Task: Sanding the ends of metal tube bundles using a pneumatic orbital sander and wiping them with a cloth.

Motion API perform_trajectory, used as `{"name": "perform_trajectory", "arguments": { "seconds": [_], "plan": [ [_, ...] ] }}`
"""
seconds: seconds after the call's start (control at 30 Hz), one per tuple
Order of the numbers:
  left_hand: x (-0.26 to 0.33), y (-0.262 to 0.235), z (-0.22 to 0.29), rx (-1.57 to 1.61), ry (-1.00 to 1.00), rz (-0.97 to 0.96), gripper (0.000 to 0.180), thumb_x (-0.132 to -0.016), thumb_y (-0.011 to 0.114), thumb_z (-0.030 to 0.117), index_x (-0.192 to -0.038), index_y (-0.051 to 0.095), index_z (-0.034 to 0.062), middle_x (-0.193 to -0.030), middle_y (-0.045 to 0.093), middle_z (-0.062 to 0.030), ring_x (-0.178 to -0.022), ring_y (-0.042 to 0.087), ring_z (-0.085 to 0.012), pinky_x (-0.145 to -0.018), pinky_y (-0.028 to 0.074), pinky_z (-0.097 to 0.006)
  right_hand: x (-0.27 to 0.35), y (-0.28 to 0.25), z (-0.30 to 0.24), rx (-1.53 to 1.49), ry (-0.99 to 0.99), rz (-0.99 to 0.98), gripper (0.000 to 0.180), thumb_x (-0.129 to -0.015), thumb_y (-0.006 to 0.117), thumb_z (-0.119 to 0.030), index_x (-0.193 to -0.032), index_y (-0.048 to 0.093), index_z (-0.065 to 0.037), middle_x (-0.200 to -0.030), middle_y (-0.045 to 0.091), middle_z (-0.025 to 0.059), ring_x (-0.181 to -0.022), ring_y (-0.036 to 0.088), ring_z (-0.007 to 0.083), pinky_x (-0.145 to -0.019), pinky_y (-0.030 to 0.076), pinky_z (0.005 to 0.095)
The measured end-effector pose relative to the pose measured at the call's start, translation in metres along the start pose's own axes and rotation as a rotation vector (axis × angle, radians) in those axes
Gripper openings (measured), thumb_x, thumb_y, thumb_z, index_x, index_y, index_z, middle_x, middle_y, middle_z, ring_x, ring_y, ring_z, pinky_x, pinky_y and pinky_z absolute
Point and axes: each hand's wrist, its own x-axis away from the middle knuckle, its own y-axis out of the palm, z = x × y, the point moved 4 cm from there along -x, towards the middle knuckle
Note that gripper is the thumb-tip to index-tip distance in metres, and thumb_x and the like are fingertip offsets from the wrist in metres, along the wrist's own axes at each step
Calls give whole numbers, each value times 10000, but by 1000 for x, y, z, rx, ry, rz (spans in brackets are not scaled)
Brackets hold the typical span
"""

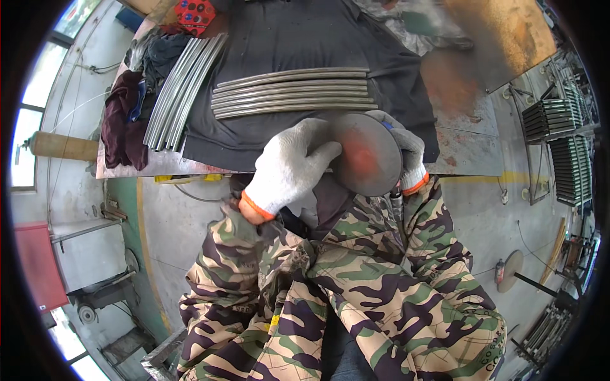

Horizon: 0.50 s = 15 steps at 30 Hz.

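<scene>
A round dark disc (375, 166) with a reddish, blurred middle is held upright between my hands, above my lap at the table's front edge. My right hand (408, 145), in a white glove with an orange cuff, is closed behind the disc's right side. A bit of blue and a dark, metallic fitting (397, 202) show beside it; the rest of what it grips is hidden. My left hand (289, 164), gloved alike, pinches the disc's left rim, its thumb on the near face. Just beyond lie several curved metal tubes (292, 92) side by side.
Dark cloth (279, 38) covers the table (467, 149). More metal tubes (186, 95) lie at the left, by crumpled maroon cloth (124, 120). A red box (195, 16) is at the back. Racks of metal parts (559, 143) stand right; a brown cylinder (63, 145) is at left.
</scene>
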Motion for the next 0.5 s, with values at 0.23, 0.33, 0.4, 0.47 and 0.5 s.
{"name": "perform_trajectory", "arguments": {
  "seconds": [0.23,0.33,0.4,0.47,0.5],
  "plan": [
    [-35,-13,-8,-337,101,-296,263,-1003,765,236,-1062,737,-18,-833,731,-68,-729,638,-105,-692,526,-302,2,-2,-4,87,32,22,698,-890,635,-356,-1446,527,52,-1376,662,216,-1245,673,311,-1118,528,417],
    [-34,-17,-7,-307,71,-361,291,-1022,750,276,-1003,771,-15,-742,712,-73,-669,632,-102,-645,518,-307,-3,-6,2,38,31,69,645,-918,665,-318,-1431,545,54,-1338,685,208,-1188,706,305,-1072,570,426],
    [-30,-19,-3,-268,32,-381,297,-1036,746,277,-981,787,-12,-704,701,-60,-616,618,-96,-595,503,-313,-1,-12,8,41,46,73,650,-935,643,-312,-1459,528,56,-1354,683,201,-1202,702,297,-1075,568,423],
    [-30,-21,-14,-221,46,-350,295,-1037,748,275,-985,787,-12,-705,698,-56,-621,616,-93,-597,501,-310,4,-17,7,404,-131,91,613,-954,666,-286,-1437,564,78,-1394,672,217,-1233,697,303,-1087,564,429],
    [-29,-21,-22,-187,66,-324,292,-1038,749,273,-990,788,-13,-706,694,-52,-625,614,-90,-599,499,-308,6,-21,9,586,-219,92,595,-964,677,-273,-1426,581,90,-1414,666,225,-1248,694,305,-1093,562,431]
  ]
}}
